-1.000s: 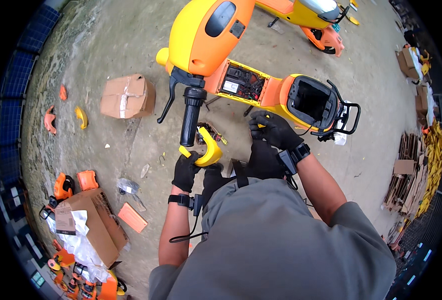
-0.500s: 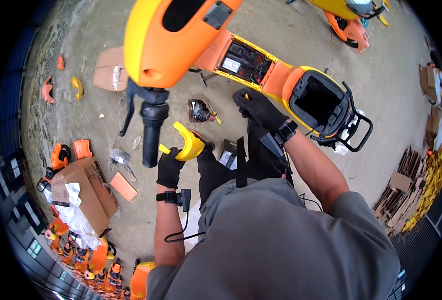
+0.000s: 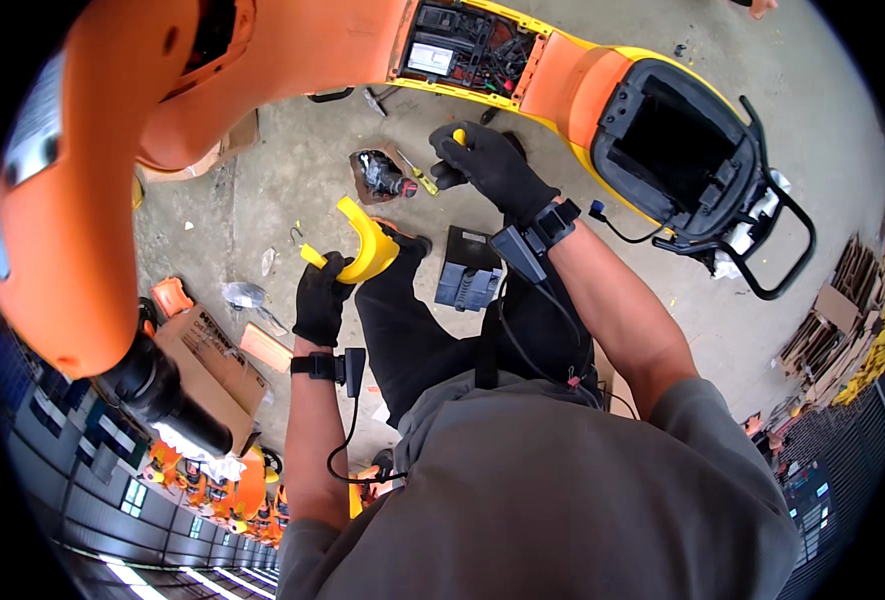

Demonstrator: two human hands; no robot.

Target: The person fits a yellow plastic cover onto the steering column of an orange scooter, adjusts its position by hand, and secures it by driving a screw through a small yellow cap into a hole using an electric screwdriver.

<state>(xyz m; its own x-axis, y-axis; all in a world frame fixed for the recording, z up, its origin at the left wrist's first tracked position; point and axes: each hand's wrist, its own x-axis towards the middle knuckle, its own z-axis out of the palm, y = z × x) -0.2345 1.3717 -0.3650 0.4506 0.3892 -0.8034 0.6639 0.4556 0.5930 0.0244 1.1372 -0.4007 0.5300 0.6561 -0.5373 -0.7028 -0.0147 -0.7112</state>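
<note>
My left hand (image 3: 321,302), in a black glove, is closed on the lower end of a curved yellow plastic panel (image 3: 375,250), held above my left leg. My right hand (image 3: 498,172), also gloved, is raised beside the scooter's side with its fingers curled. A small yellow piece (image 3: 460,137) pokes out of that fist; the rest of it is hidden. In front of me stands an orange and yellow scooter (image 3: 293,50). Its floor compartment (image 3: 473,50) lies uncovered, showing wiring and a white label, and its black seat bucket (image 3: 668,135) is open.
A black-and-grey box-shaped unit (image 3: 469,268) sits on the floor between my legs. Beyond it are a power drill (image 3: 388,180) and a yellow screwdriver (image 3: 421,174). A scooter handlebar grip (image 3: 188,405) juts out at left, over a cardboard box (image 3: 208,360). A cable (image 3: 623,235) hangs below the seat.
My view has turned and moved closer to the scooter, whose front now fills the upper left. Both hands keep their holds; the right has shifted slightly away from my body.
</note>
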